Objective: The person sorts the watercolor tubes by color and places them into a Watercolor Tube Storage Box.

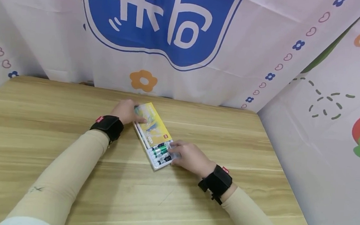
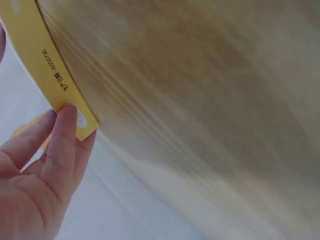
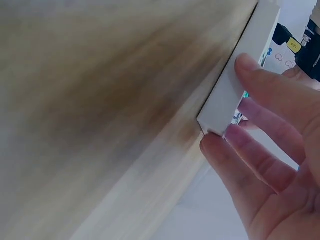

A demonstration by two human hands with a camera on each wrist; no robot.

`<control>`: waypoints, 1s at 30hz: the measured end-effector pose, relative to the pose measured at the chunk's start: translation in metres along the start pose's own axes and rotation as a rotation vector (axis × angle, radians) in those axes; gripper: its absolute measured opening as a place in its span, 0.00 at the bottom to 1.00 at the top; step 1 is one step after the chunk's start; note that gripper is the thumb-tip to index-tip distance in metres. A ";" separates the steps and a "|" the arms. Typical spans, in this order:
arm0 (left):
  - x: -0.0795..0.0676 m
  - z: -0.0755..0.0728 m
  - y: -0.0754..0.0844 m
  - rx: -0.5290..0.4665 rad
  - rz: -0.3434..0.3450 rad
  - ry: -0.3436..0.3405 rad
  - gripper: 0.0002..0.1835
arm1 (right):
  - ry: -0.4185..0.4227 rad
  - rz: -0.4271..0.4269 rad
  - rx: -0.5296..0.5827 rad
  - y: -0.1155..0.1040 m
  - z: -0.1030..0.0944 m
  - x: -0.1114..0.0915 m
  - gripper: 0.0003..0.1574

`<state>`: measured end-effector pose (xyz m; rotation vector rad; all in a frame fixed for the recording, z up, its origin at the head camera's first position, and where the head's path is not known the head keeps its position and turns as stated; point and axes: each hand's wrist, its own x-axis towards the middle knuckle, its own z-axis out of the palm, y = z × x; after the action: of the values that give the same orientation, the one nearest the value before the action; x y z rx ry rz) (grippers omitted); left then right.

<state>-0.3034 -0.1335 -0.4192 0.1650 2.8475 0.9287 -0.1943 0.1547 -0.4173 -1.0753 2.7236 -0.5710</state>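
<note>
A flat paint box lies slantwise on the table, its yellow printed sleeve (image 1: 158,126) covering most of a white tray (image 1: 155,166). Small paint tubes (image 1: 161,152), some with green and black markings, show in the tray's uncovered near end. My left hand (image 1: 125,112) grips the sleeve at its far left corner, thumb over the top. In the left wrist view its fingertips press the sleeve's yellow side (image 2: 55,75). My right hand (image 1: 192,158) holds the near end of the tray. The right wrist view shows the thumb on the tray's white side wall (image 3: 227,95) and other fingers at its end and top.
The wooden table (image 1: 228,140) extends around the box on all sides. A printed cloth (image 1: 108,65) hangs along the back edge, and another printed panel (image 1: 322,143) stands at the right. Black wrist bands (image 1: 217,181) sit on both wrists.
</note>
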 end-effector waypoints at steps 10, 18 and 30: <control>-0.009 -0.004 0.000 0.051 0.020 0.026 0.42 | 0.071 0.061 0.051 -0.005 0.006 -0.007 0.28; -0.009 -0.007 -0.003 0.040 0.026 0.024 0.43 | 0.148 0.171 0.065 -0.005 0.000 -0.002 0.34; -0.022 -0.010 0.002 0.053 0.034 0.010 0.37 | 0.107 0.224 0.046 -0.004 -0.002 0.009 0.29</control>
<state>-0.2835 -0.1410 -0.4084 0.2152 2.8886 0.8635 -0.1987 0.1465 -0.4139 -0.7352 2.8550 -0.6680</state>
